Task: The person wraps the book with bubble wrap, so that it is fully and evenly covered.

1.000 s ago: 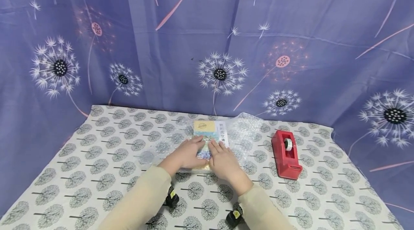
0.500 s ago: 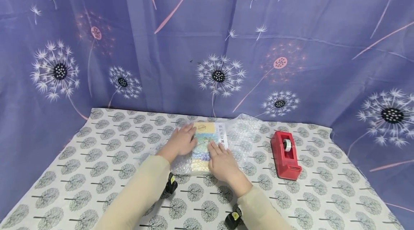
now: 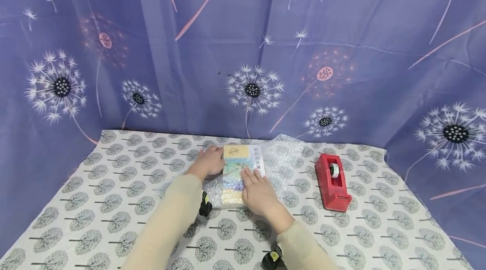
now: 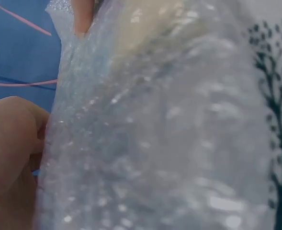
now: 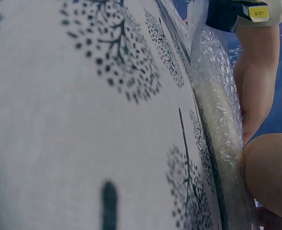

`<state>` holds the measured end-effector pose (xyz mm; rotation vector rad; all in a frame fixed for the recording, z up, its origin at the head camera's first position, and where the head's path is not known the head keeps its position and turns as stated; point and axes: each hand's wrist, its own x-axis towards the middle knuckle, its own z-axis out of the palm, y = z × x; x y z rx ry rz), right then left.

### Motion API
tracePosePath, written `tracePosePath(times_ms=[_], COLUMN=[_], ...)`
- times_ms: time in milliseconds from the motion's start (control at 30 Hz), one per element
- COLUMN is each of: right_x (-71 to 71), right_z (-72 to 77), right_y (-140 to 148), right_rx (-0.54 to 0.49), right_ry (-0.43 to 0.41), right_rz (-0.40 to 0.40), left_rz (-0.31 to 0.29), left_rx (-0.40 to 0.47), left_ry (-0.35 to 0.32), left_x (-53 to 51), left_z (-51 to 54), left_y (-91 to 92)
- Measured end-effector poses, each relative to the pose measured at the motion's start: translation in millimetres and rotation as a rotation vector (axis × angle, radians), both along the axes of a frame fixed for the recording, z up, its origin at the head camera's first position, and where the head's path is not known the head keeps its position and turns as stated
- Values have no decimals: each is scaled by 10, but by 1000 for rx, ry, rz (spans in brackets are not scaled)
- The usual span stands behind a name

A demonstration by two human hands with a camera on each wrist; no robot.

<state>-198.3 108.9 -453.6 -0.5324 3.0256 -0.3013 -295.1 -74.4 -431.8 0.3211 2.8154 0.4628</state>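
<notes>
Bubble wrap [image 4: 145, 158] dominates left wrist's view; head's shows book [image 3: 235, 171] clearly.

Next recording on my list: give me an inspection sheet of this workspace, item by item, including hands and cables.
Surface: white cloth with a tree print.
Job's things: book lying flat with its illustrated cover up; bubble wrap showing on both sides of it.
Clutter: red tape dispenser holding a tape roll, right of the book, untouched.
Left hand: at the book's left edge; grip unclear.
Right hand: resting on the book's right part, fingers extended.
Cables: nothing seen.
Surroundings: blue-violet curtain with a dandelion print behind the cloth.
</notes>
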Motion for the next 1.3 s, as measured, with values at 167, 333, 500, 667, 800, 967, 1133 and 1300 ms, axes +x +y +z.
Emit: tracePosePath(times_ms=[167,333,500,667,800,967,1133,1300], right_x=[-4,-5,-5,-9,-26,-42,-31,-13], right_z=[3,26,45,50,22,-13,-9,-5], right_y=[-20,-22,-11,2,25,40,31,14], right_rx=[-8,-3,-6,-16,-13,-11,-28,-30], right_ry=[-5,3,-1,-6,-6,-7,-7,-11], right_rz=[12,20,11,14,3,-3,8,11], left_rz=[-9,24,74,102,76,57,141,226], left_rx=[50,158,213,209,206,214,271,392], left_ry=[18,6,-13,-97,-174,-247,-333,-395], left_x=[-14,19,63,187,289,391,506,619], left_z=[46,96,139,244,306,338,335,272], left_y=[-91,-253,-516,-845,-1062,-1229,-1336,-1434])
